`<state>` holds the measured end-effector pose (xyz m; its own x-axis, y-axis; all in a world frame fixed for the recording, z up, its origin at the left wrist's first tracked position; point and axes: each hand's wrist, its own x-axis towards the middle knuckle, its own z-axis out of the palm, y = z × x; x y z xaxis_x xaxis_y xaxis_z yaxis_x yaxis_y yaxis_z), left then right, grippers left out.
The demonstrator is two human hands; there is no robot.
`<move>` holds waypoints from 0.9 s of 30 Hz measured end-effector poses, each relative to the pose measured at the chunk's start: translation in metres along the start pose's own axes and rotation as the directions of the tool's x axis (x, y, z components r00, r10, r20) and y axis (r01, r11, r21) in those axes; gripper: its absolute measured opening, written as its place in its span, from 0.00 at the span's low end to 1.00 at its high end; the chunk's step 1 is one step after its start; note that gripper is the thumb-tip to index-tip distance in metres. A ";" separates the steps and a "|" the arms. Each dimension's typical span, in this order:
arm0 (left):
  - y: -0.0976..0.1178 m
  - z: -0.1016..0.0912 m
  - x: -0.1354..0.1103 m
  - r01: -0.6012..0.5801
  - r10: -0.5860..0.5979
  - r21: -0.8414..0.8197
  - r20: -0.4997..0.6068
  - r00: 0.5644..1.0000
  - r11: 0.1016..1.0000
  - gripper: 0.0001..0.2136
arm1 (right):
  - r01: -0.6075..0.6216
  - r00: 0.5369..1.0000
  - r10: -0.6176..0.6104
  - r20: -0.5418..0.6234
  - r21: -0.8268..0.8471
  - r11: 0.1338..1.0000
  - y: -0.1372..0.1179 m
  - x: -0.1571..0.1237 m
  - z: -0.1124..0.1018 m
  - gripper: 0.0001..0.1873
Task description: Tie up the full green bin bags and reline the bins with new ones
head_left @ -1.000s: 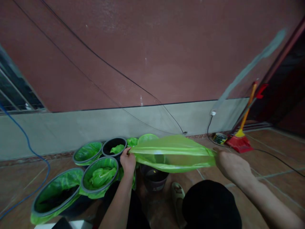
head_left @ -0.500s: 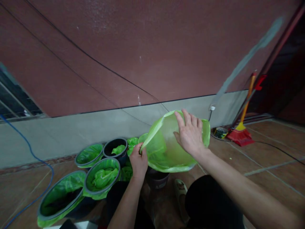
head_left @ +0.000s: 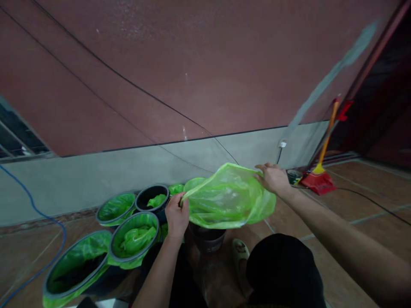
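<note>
A thin light-green plastic bag [head_left: 229,199] is stretched between my two hands, its mouth spread toward me. My left hand [head_left: 177,215] pinches the bag's left edge. At the right, the fingers and thumb of my right hand [head_left: 272,177] are closed on the opposite edge. Below the bag stands a dark pot [head_left: 209,244], partly covered by it, between my legs. Left of my left hand is a grey-rimmed pot [head_left: 135,235] lined with a green bag, with more crumpled green plastic inside.
More lined pots stand at left: a front one [head_left: 77,265] with dark contents, one behind [head_left: 115,208], and a black one [head_left: 152,197]. A blue hose [head_left: 37,209] runs along the far left. A red broom [head_left: 319,182] leans by the wall [head_left: 192,158], near a tin [head_left: 293,176].
My right hand has moved from inside the bag's mouth to its right edge and now grips it. The bag has sunk lower and its opening looks flatter.
</note>
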<state>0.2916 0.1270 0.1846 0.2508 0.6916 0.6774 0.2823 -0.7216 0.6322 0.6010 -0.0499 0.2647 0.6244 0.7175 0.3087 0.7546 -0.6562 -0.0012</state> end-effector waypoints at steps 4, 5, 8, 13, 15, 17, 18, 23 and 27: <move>-0.006 -0.003 -0.001 -0.002 0.001 0.019 0.043 0.999 1.000 0.11 | -0.018 0.989 0.008 0.150 0.064 0.998 -0.007 -0.007 0.017 0.19; -0.010 -0.004 -0.002 0.006 -0.008 0.025 0.061 0.998 1.000 0.11 | -0.031 0.989 0.022 0.146 0.061 0.998 -0.007 -0.007 0.019 0.19; -0.027 -0.005 -0.006 0.038 -0.046 0.048 0.166 0.985 0.998 0.09 | -0.085 0.995 0.081 0.050 0.091 0.992 -0.004 -0.003 0.013 0.21; -0.053 0.002 -0.019 0.175 -0.219 0.201 0.229 0.948 0.964 0.12 | -0.132 0.923 0.227 -0.310 0.301 0.945 0.003 0.003 -0.019 0.20; -0.060 0.005 -0.023 0.258 -0.306 0.238 0.193 0.932 0.936 0.14 | -0.065 0.891 0.231 -0.390 0.394 0.917 0.007 -0.005 -0.027 0.21; -0.065 0.008 -0.025 0.375 -0.407 0.197 0.162 0.899 0.906 0.15 | -0.001 0.881 0.237 -0.410 0.498 0.867 0.012 -0.019 -0.029 0.22; -0.067 0.009 -0.025 0.461 -0.478 0.138 0.151 0.865 0.877 0.15 | 0.018 0.885 0.243 -0.398 0.550 0.835 0.015 -0.028 -0.027 0.22; -0.061 0.012 -0.017 0.753 -0.730 -0.454 0.274 0.626 0.476 0.25 | -0.011 0.902 0.301 -0.308 0.682 0.731 0.030 -0.080 0.003 0.21; -0.052 0.001 -0.008 0.658 -0.639 -0.719 0.401 0.656 0.224 0.27 | -0.052 0.947 0.269 -0.176 0.742 0.669 0.034 -0.121 0.042 0.19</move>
<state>0.2758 0.1591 0.1457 0.3556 0.9281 -0.1107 -0.4379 0.2700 0.8575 0.5594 -0.1497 0.1873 0.7587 0.4622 0.4591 0.6216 -0.3028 -0.7225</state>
